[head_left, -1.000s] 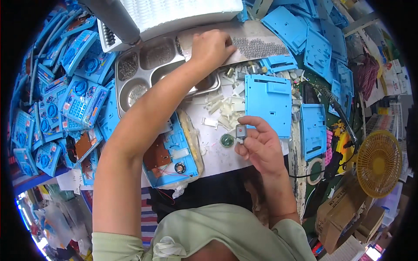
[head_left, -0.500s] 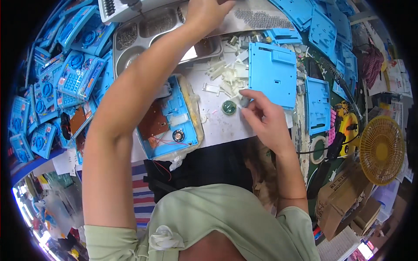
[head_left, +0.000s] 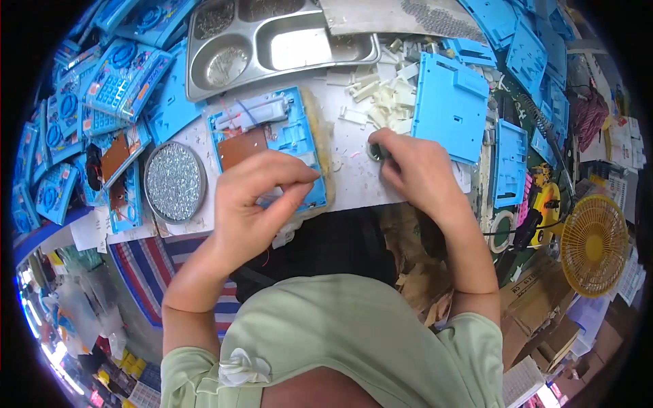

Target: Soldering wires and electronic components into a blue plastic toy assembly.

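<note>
My left hand (head_left: 262, 204) is over the near part of an open blue plastic case (head_left: 306, 132), thumb and fingers drawn together. What they pinch, if anything, is too small to make out. Inside the case lie a brown board (head_left: 243, 147) and a pale grey part (head_left: 252, 114) with thin wires. The case rests on a yellowish, padded support (head_left: 329, 163); its near end is hidden behind my hand. My right hand (head_left: 422, 173) has its fingers curled round a small round green piece (head_left: 374, 151) on the white sheet, partly covering it.
A round dish of small metal screws (head_left: 175, 182) stands left of the case. Beyond lies a steel compartment tray (head_left: 292, 64). White plastic parts (head_left: 384, 95) sit beside a blue panel (head_left: 450, 109). Blue toy housings (head_left: 126, 81) pile up left; a yellow fan (head_left: 594, 248) is at right.
My left hand has come back from the far side to the case. The right fingers have moved onto the round green piece. The view has shifted, and the screw dish now shows.
</note>
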Demonstrator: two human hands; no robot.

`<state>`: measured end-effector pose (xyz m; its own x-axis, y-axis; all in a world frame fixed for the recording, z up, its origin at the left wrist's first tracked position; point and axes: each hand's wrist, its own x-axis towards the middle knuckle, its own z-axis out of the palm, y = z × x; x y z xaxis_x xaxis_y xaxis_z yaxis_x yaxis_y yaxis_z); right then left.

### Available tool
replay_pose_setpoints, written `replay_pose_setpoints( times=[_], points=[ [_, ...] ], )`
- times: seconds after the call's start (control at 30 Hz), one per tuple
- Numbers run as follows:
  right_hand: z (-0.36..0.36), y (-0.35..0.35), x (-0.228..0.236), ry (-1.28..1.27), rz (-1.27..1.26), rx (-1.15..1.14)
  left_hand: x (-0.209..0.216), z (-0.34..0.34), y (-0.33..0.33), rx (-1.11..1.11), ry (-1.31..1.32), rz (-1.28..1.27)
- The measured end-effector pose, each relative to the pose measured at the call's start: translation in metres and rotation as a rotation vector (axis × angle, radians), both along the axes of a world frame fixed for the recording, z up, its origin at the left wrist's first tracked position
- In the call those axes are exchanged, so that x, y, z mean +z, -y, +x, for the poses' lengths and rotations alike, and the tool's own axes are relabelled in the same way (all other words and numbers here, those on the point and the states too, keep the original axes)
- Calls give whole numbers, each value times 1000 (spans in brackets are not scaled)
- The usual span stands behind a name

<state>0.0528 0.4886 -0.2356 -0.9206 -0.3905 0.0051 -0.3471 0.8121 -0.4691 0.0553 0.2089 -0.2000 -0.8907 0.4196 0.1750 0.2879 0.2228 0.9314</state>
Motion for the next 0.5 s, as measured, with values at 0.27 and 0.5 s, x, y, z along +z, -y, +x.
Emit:
replay_pose_setpoints(
  times=[0.27,0.5],
  points=[
    [23,35,34,563,-1063,-338,-24,39,-5,205,252,182],
    [29,71,23,901,-1201,-184,-28,44,0,178,222,233]
  ],
)
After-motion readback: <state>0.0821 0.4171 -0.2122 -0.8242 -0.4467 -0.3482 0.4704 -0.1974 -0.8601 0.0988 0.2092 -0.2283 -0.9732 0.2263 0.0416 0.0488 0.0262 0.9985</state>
